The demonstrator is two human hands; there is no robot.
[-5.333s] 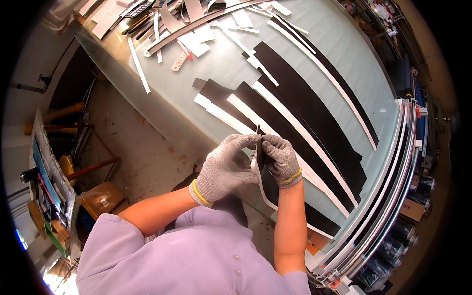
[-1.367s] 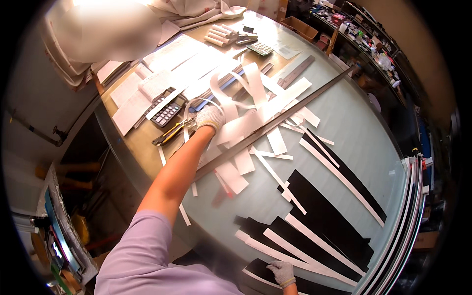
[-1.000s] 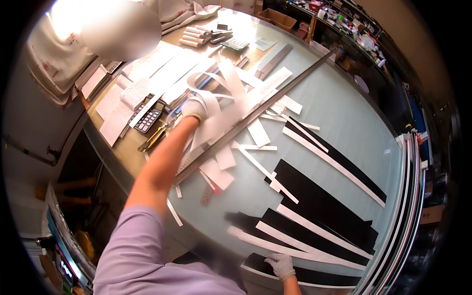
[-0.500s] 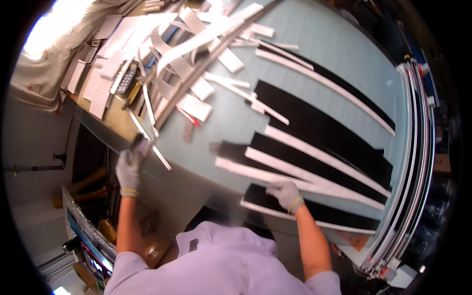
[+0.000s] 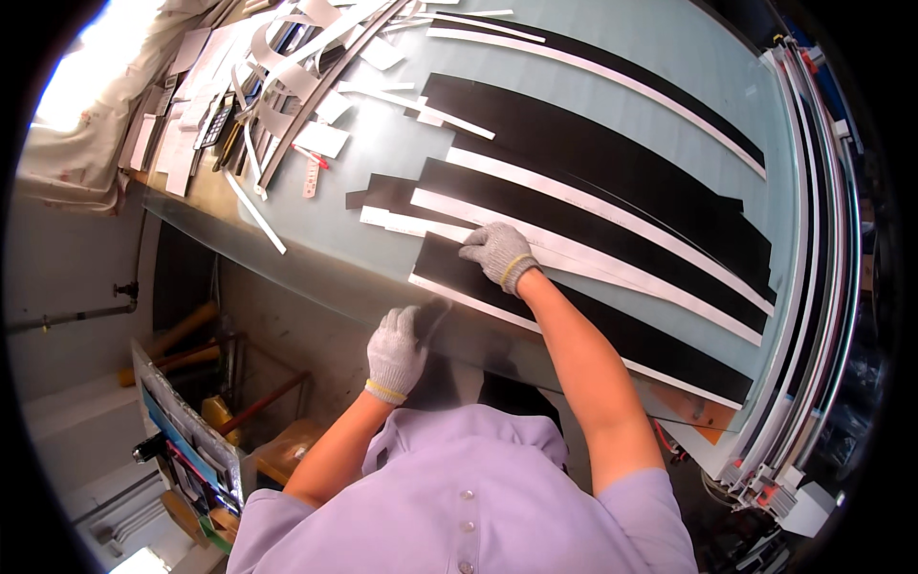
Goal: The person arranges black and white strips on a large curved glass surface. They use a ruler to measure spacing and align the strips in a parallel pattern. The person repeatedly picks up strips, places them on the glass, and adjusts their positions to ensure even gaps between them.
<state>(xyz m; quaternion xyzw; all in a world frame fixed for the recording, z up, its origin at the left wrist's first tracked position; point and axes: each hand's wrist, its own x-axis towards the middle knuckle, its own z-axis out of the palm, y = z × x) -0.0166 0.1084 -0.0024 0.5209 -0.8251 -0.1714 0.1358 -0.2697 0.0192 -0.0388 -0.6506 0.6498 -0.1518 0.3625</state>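
Note:
My right hand (image 5: 500, 256), in a grey knit glove with a yellow cuff edge, rests with bent, parted fingers near the left end of the nearest black strip (image 5: 593, 320). This strip has a white border along its near edge. Beside that hand, a long white strip (image 5: 574, 251) lies beneath a wider black strip (image 5: 535, 206). My left hand (image 5: 396, 349), gloved alike, hovers over the table's near edge with its fingers curled. A dark, blurred thing shows by its fingertips; its kind cannot be made out.
More black sheets (image 5: 574, 163) and white strips spread over the pale glass-like table (image 5: 373, 258). Curled white offcuts (image 5: 277, 72), papers, a calculator (image 5: 214, 126) and a red pen-like item (image 5: 312, 156) lie at the far left. A long metal rail (image 5: 824, 239) bounds the right side.
My left hand has moved right and nearer my body, away from the metal bar's end. My right hand stays at the nearest black strip. The whole view has shifted.

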